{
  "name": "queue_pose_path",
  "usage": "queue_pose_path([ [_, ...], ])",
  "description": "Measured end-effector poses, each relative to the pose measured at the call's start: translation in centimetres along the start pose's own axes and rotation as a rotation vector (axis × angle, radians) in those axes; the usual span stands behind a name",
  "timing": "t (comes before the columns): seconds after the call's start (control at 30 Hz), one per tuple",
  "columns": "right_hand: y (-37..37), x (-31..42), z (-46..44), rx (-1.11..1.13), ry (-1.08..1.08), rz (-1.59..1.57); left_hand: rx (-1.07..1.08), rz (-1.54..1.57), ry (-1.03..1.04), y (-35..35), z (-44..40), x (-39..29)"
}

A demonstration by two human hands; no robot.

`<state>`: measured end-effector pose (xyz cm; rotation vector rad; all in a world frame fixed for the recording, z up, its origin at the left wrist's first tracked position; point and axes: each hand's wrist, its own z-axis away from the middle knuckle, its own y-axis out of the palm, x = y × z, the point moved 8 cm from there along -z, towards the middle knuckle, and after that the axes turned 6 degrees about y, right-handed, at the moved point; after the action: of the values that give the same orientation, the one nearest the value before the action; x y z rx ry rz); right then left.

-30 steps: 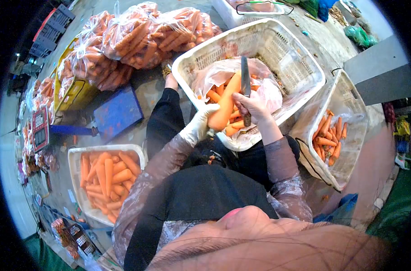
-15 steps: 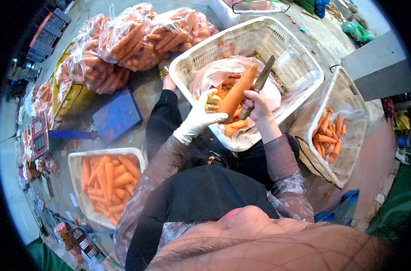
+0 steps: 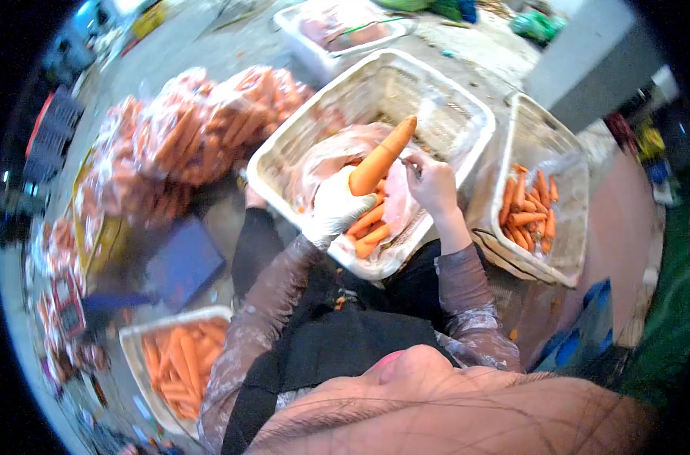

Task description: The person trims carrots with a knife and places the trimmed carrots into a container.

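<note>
My left hand (image 3: 339, 203), in a white glove, is closed around the thick lower end of a large carrot (image 3: 383, 159). The carrot tilts up to the right above a white plastic basket (image 3: 466, 106). To the right of the carrot, my bare right hand (image 3: 434, 188) has its fingers curled on the knife, of which only a dark bit shows; its blade cannot be made out. Below both hands, an open pinkish plastic bag (image 3: 314, 163) lies in the basket with several carrots (image 3: 371, 227) in it.
At right stands a white crate (image 3: 572, 220) of smaller carrots (image 3: 528, 212). Another crate of carrots (image 3: 179, 364) is at lower left. Bagged carrots (image 3: 185, 136) are piled at upper left, near a blue scale platform (image 3: 184, 262). A grey pillar (image 3: 587, 64) rises behind.
The view has shifted. My right hand has turned, and the knife blade that was plain to see beside the carrot no longer shows. My left hand now wraps the carrot's lower end.
</note>
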<state>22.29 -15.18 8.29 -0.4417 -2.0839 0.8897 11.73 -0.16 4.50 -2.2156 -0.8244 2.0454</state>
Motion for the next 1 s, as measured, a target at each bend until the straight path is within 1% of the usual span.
queue_pose_path([
  [0.07, -2.5, -1.9, -0.2, -0.077, 0.091, 0.101, 0.075, 0.016, 0.089, 3.1, -2.7, -2.2],
  [0.1, -4.0, -3.0, -0.2, -0.124, 0.118, 0.131, 0.072, -0.040, 0.141, 4.5, -3.9, -3.7],
  [0.13, -5.7, -4.4, -0.2, -0.175, 0.168, 0.122, 0.065, -0.091, 0.195, 6.1, -5.1, -5.3],
  [0.17, -7.4, -5.9, 0.2, -0.222, 0.216, 0.111, 0.104, -0.075, 0.231, 8.1, -5.8, -6.6],
  [0.23, -10.2, -9.6, 1.3, -0.347, 0.304, 0.095, 0.173, -0.186, 0.303, 11.9, -7.1, -9.0],
  [0.27, -11.5, -12.1, 2.1, -0.410, 0.381, 0.039, 0.201, -0.197, 0.344, 14.0, -7.7, -10.2],
  [0.3, -12.5, -15.2, 2.9, -0.475, 0.451, -0.024, 0.277, -0.215, 0.444, 15.9, -8.1, -12.3],
  [0.33, -12.6, -18.8, 3.4, -0.389, 0.538, 0.222, 0.355, -0.128, 0.532, 18.1, -8.7, -13.4],
  [0.37, -12.6, -22.7, 5.4, -0.313, 0.686, 0.355, 0.436, -0.033, 0.596, 20.2, -8.6, -14.2],
  [0.4, -12.8, -26.0, 7.9, -0.231, 0.868, 0.451, 0.485, 0.125, 0.534, 22.2, -8.2, -14.4],
  [0.43, -13.1, -28.6, 10.4, -0.212, 1.015, 0.483, 0.605, 0.330, 0.452, 23.9, -7.9, -14.1],
  [0.5, -14.1, -30.1, 13.8, -0.229, 1.192, 0.479, 0.594, 0.645, 0.426, 24.3, -7.8, -14.3],
  [0.53, -14.1, -30.4, 14.5, -0.247, 1.211, 0.444, 0.566, 0.718, 0.365, 24.2, -7.8, -13.2],
  [0.57, -13.7, -30.7, 14.5, -0.271, 1.209, 0.397, 0.628, 0.671, 0.290, 24.2, -7.4, -11.6],
  [0.63, -12.8, -30.0, 13.3, -0.348, 1.104, 0.208, 0.539, 0.573, 0.324, 22.4, -7.1, -9.7],
  [0.7, -10.7, -28.7, 10.4, -0.405, 0.944, -0.045, 0.499, 0.639, 0.365, 19.9, -6.6, -8.9],
  [0.73, -10.1, -26.4, 8.7, -0.434, 0.842, -0.129, 0.500, 0.796, 0.114, 19.3, -6.5, -6.6],
  [0.77, -9.1, -24.3, 7.2, -0.420, 0.791, -0.243, 0.431, 0.945, 0.056, 18.2, -6.4, -5.3],
  [0.83, -9.1, -16.3, 4.1, -0.498, 0.555, -0.243, 0.200, 1.398, -0.219, 15.5, -5.5, -3.6],
  [0.87, -8.7, -12.5, 2.7, -0.442, 0.479, -0.191, 0.222, 1.508, -0.290, 15.8, -6.4, -0.3],
  [0.9, -8.0, -9.1, 1.8, -0.394, 0.398, -0.138, 0.042, 1.498, -0.421, 13.6, -5.9, 0.4],
  [0.97, -5.1, -4.9, 1.1, -0.317, 0.289, -0.021, -0.075, 1.676, -0.578, 11.0, -4.6, -0.4],
  [1.0, -4.2, -2.5, 1.0, -0.314, 0.204, -0.014, -0.097, 1.683, -0.554, 9.7, -4.6, 0.5],
])
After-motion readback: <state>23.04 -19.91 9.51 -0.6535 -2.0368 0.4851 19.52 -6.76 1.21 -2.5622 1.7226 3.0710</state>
